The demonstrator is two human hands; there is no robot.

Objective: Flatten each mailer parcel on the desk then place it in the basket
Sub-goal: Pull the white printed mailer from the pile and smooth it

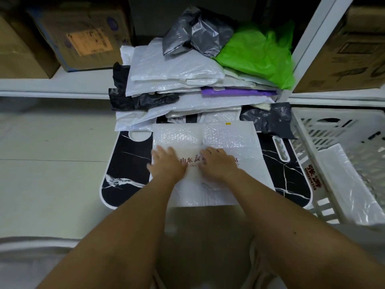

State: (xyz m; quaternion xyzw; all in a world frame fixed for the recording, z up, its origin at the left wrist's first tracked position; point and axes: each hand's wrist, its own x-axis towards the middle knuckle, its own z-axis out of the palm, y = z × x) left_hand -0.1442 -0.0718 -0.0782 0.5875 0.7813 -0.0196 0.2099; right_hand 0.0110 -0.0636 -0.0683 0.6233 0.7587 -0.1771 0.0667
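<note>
A white bubble mailer [210, 138] with red print lies flat on the small black marble-pattern desk [127, 161]. My left hand [166, 163] presses palm-down on its left half, fingers spread and straight. My right hand [218, 161] presses flat on its middle, just right of the left hand. Behind the mailer rises a pile of mailers [179, 80]: white, black, purple, with a grey one [198, 30] and a green one [258, 53] on top. A white slatted basket [312, 130] stands at the right and holds a white mailer [350, 184].
Cardboard boxes [83, 36] sit on a white shelf at the back left, and another box [350, 53] stands behind a white post at the back right. Pale floor lies left of the desk. My legs are below the desk's near edge.
</note>
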